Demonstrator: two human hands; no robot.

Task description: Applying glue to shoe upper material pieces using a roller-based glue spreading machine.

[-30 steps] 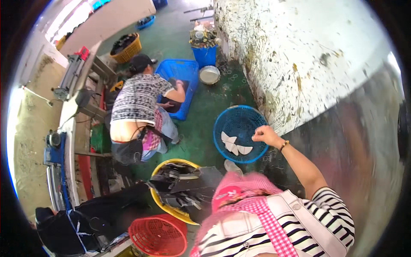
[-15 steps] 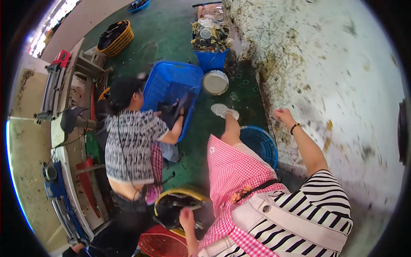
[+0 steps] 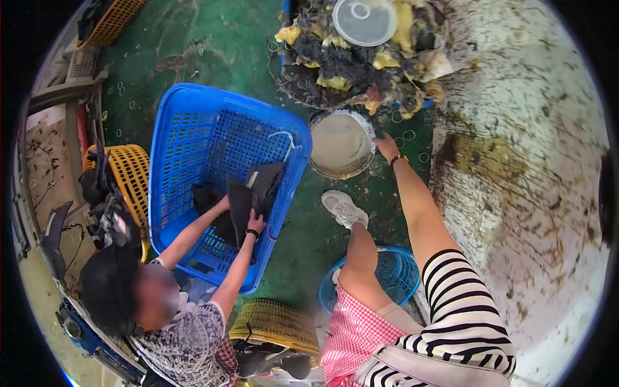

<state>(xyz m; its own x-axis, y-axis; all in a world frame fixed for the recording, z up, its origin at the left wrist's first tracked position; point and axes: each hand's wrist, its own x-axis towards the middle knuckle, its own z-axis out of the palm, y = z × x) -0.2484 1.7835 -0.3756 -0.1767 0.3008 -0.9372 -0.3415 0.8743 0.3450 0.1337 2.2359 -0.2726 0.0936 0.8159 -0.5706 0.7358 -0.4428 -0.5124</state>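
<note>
My right hand (image 3: 386,148), with a beaded bracelet, is at the right rim of a round whitish bucket (image 3: 342,143). Its fingers are stretched toward that rim, and whether they touch it is hard to tell. The bucket's top is a pale beige disc; I cannot tell whether it is a lid or contents. My left hand is out of view. To the left, a co-worker's two hands hold dark grey pieces of sheet (image 3: 242,205) inside a large blue plastic basket (image 3: 169,161).
Beyond the bucket a heap of dark and yellow scraps (image 3: 361,74) bears a clear round lid (image 3: 365,20). A blue round basket (image 3: 398,274) stands beside my leg. Yellow baskets (image 3: 132,177) stand left and near. The stained wall (image 3: 503,193) rises at right.
My view has come lower and closer to the bucket. My right hand has moved from beside the wall to the bucket's rim. My left hand has left the view.
</note>
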